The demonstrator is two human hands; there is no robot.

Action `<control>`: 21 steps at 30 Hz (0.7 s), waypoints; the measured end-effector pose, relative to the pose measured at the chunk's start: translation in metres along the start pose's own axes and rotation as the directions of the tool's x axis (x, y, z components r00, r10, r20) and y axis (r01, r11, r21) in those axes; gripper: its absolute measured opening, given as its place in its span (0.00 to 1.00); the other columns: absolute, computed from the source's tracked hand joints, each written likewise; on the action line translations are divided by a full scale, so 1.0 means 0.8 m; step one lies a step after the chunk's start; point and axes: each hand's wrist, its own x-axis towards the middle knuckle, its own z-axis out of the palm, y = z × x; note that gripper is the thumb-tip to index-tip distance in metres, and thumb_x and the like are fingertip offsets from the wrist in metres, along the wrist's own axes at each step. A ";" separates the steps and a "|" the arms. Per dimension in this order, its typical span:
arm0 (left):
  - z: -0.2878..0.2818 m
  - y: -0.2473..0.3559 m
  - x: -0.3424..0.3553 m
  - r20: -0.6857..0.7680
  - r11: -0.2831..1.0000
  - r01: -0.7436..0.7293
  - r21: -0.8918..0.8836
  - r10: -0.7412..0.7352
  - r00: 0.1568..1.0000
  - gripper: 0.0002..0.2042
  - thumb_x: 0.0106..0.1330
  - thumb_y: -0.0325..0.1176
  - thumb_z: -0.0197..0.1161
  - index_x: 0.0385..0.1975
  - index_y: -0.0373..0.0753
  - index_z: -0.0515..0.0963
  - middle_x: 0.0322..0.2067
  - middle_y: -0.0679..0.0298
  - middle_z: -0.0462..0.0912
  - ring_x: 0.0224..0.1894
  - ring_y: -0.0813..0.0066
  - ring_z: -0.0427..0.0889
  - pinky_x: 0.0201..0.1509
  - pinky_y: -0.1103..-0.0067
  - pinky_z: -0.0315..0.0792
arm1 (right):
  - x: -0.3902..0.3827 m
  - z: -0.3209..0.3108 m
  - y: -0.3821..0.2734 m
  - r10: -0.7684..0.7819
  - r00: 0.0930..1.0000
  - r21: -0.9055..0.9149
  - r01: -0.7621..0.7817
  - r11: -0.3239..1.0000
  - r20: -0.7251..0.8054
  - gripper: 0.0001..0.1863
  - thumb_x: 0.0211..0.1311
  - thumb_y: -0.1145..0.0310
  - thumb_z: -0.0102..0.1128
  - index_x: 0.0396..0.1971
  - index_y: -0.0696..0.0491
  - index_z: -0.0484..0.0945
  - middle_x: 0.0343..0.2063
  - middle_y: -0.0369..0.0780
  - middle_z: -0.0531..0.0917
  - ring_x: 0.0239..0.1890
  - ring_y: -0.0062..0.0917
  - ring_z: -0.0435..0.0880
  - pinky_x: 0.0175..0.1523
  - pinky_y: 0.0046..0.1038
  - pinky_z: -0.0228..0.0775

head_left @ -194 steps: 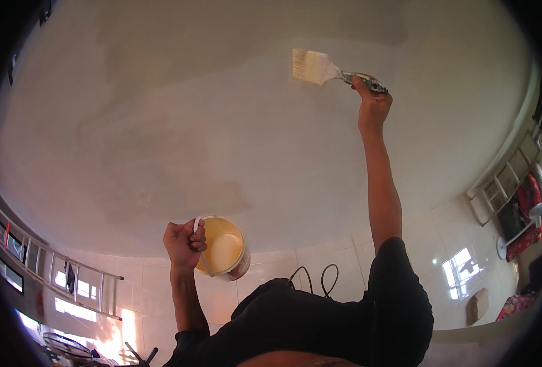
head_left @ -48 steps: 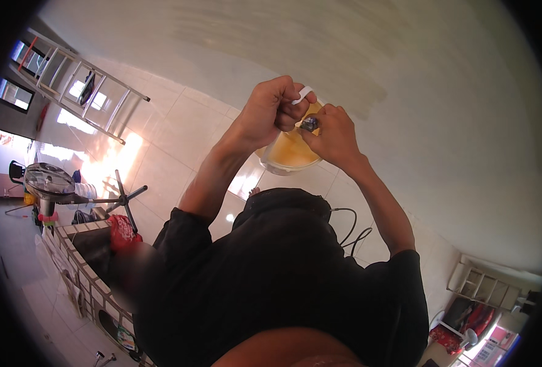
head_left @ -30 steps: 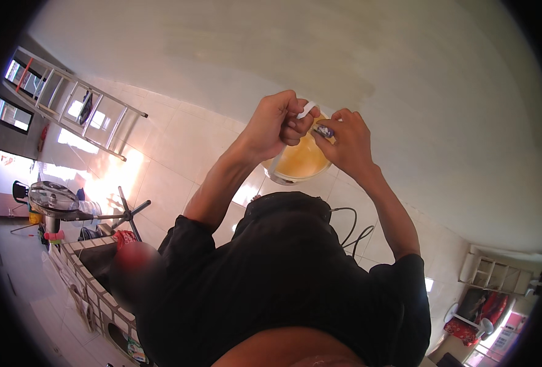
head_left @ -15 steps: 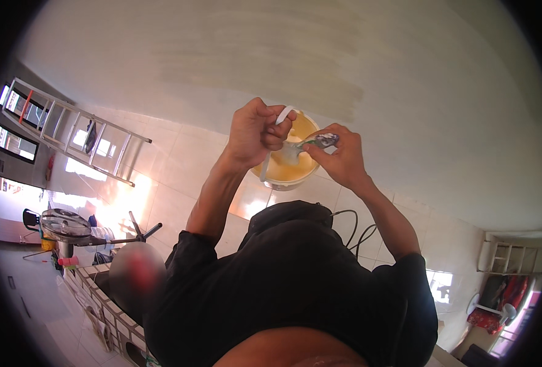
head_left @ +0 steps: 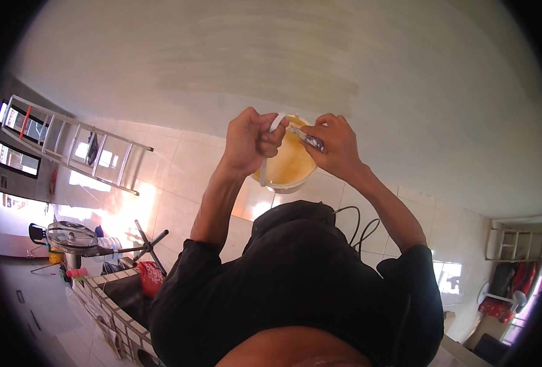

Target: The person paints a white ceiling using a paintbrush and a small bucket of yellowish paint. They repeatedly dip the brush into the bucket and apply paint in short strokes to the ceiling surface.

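My left hand [head_left: 251, 140] is closed around the white handle [head_left: 263, 172] of a paint bucket [head_left: 286, 186], holding it in front of my body. Inside the bucket is pale yellow, creamy paint [head_left: 289, 162]. My right hand [head_left: 334, 144] grips a paintbrush by its smeared, patterned handle [head_left: 312, 142] over the bucket's right side. The brush slants up and left toward the rim near my left fingers; I cannot clearly make out its bristles.
Ahead is a pale wall [head_left: 418, 122] with a darker streaked patch [head_left: 271, 67]. An aluminium ladder [head_left: 75, 140] stands at the left. A fan [head_left: 72, 235] and a tiled ledge [head_left: 115, 315] are lower left. A black cable [head_left: 358, 223] loops beside my body.
My right hand has shifted slightly left and the paintbrush has swung, its far end rising from the paint toward the rim. My left hand keeps its hold on the bucket handle.
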 end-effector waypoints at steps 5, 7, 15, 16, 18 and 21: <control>-0.007 -0.007 0.004 0.052 1.000 0.024 0.008 -0.024 0.998 0.22 0.58 0.43 0.42 0.37 0.27 0.73 0.21 0.71 0.60 0.20 0.85 0.49 0.21 0.85 0.48 | -0.025 -0.011 -0.021 -0.086 0.996 -0.023 0.086 0.996 -0.009 0.11 0.51 0.68 0.72 0.35 0.54 0.86 0.25 0.33 0.84 0.24 0.23 0.78 0.32 0.28 0.66; -0.009 -0.009 0.005 0.078 0.999 0.011 0.033 -0.014 0.997 0.22 0.58 0.43 0.42 0.37 0.27 0.73 0.20 0.71 0.60 0.19 0.85 0.49 0.21 0.85 0.47 | -0.021 -0.018 -0.028 0.104 0.994 0.106 -0.106 0.989 0.024 0.10 0.52 0.68 0.71 0.34 0.55 0.85 0.23 0.35 0.84 0.22 0.21 0.79 0.31 0.27 0.67; 0.009 -0.010 0.004 0.064 1.000 0.009 0.013 -0.010 0.998 0.16 0.61 0.39 0.43 0.33 0.31 0.72 0.19 0.73 0.58 0.19 0.86 0.46 0.21 0.85 0.45 | -0.021 0.008 -0.006 0.427 0.765 0.535 -0.643 0.548 0.482 0.12 0.54 0.65 0.70 0.29 0.60 0.85 0.20 0.37 0.85 0.23 0.15 0.79 0.30 0.22 0.68; 0.008 -0.010 0.004 0.072 1.000 0.007 0.012 -0.008 0.997 0.16 0.61 0.40 0.43 0.33 0.32 0.72 0.19 0.73 0.58 0.19 0.86 0.46 0.21 0.85 0.45 | -0.020 0.007 -0.004 0.410 0.753 0.537 -0.656 0.531 0.514 0.13 0.53 0.64 0.70 0.29 0.60 0.85 0.20 0.37 0.85 0.23 0.15 0.79 0.30 0.23 0.69; 0.007 -0.010 0.005 0.076 1.000 0.002 0.015 -0.003 0.997 0.16 0.60 0.40 0.43 0.33 0.32 0.72 0.19 0.73 0.59 0.19 0.86 0.47 0.21 0.85 0.45 | -0.016 0.005 -0.003 0.375 0.727 0.540 -0.682 0.494 0.575 0.14 0.53 0.64 0.70 0.29 0.61 0.85 0.21 0.37 0.85 0.24 0.17 0.79 0.31 0.23 0.69; 0.005 -0.011 0.006 0.058 0.999 0.000 0.035 -0.002 0.998 0.18 0.59 0.41 0.42 0.34 0.31 0.73 0.19 0.72 0.59 0.20 0.86 0.48 0.21 0.85 0.46 | -0.013 0.011 0.008 0.349 0.729 0.519 -0.672 0.528 0.589 0.14 0.54 0.64 0.69 0.31 0.61 0.85 0.23 0.37 0.85 0.25 0.16 0.80 0.33 0.24 0.70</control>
